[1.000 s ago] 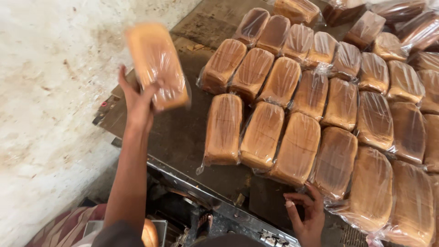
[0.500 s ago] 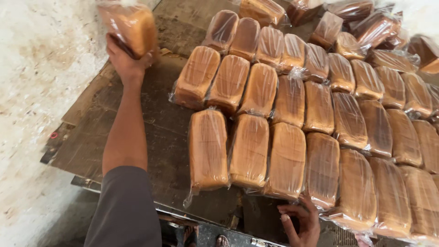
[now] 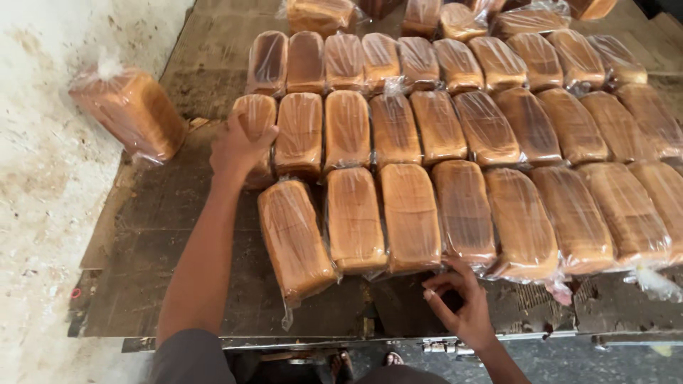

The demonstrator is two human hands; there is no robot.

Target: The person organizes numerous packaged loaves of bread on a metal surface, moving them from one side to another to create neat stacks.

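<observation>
Many bagged bread loaves (image 3: pixel 441 128) lie in three rows on a dark, worn table (image 3: pixel 163 235). My left hand (image 3: pixel 238 148) reaches out and grips the leftmost loaf of the middle row (image 3: pixel 254 114), with thumb and fingers around its near end. Another bagged loaf (image 3: pixel 131 114) sits tilted beyond the table's left edge, apart from that hand. My right hand (image 3: pixel 461 302) is at the table's front edge with fingers curled and holding nothing. Its fingertips are just below the front-row loaves (image 3: pixel 466 213).
A stained pale floor (image 3: pixel 43 213) runs along the left. More loaves (image 3: pixel 320 14) are piled at the far end of the table. A metal frame (image 3: pixel 441 345) runs under the front edge, with sandalled feet (image 3: pixel 341 364) below it.
The loaf my left hand held up has left it and now sits by the left edge. That hand dropped onto a middle-row loaf. My right hand stayed at the front edge.
</observation>
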